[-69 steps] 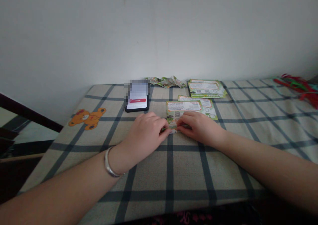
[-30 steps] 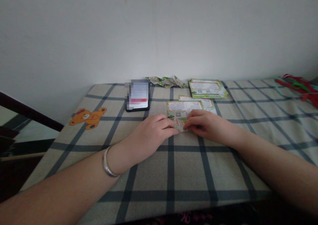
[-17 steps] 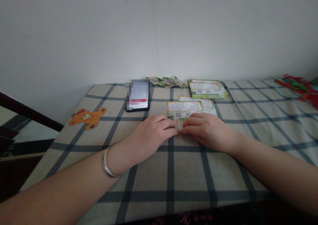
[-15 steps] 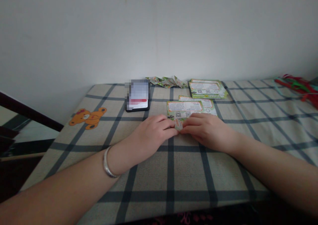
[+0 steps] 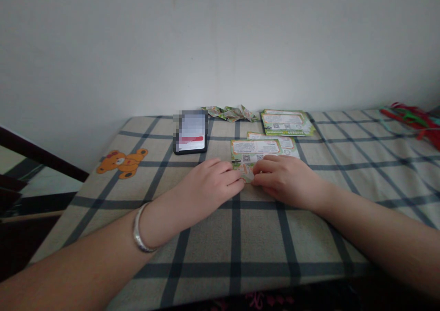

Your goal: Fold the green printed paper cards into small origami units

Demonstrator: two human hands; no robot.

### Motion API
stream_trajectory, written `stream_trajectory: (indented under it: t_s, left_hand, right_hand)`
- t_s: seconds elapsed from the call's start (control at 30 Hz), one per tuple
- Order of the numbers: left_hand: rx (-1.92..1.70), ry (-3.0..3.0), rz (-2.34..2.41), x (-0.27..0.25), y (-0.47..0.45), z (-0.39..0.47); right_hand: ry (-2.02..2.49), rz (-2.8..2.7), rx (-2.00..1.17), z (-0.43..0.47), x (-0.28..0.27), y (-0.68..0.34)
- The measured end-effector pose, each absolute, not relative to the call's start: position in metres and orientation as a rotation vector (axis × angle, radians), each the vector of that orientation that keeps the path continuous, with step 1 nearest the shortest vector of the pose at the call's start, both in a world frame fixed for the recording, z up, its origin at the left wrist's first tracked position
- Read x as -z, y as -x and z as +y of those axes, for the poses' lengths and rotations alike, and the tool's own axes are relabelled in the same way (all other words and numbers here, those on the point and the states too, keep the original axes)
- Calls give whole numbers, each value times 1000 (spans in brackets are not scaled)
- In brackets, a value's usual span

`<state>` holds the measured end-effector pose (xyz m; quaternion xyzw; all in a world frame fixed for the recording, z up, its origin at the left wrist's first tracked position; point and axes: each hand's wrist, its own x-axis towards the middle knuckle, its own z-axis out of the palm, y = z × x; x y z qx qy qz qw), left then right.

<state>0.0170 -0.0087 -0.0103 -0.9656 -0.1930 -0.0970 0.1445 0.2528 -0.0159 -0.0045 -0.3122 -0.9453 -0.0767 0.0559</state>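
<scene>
A small piece of printed green, white and orange paper [image 5: 246, 171] lies on the cloth between my hands. My left hand [image 5: 216, 180] has its fingers closed at the paper's left side, a silver bangle on the wrist. From the right, my right hand [image 5: 283, 178] curls its fingers down on the paper's other side, thumb tucked under. Directly behind lie two overlapping printed leaflets, the front leaflet [image 5: 256, 147] partly covered by the right fingers, the rear leaflet [image 5: 288, 141] showing at its right. The fingertips hide much of the small paper, so its folds cannot be made out.
A phone [image 5: 190, 132] leans at the back left, its screen blurred. Folded paper pieces [image 5: 232, 113] lie by the wall, left of a leaflet stack [image 5: 287, 122]. A bear cutout [image 5: 123, 163] is far left; red and green strands [image 5: 417, 121] lie far right. Checked cloth [image 5: 206, 251] covers the table.
My left hand has shifted slightly left and the gap between the hands has widened, showing more of the small paper. The right hand has barely moved.
</scene>
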Motion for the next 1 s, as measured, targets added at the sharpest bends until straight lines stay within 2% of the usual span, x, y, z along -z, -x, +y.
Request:
stream_trajectory:
  t_s: [0.73,1.0]
  left_hand:
    - [225,2869,-539,1,-2,2]
    - [187,2919,-558,-5,1,3]
  right_hand:
    - [1052,-2857,206,-17,0,-271]
    - [1012,-2866,54,-12,-4,-282]
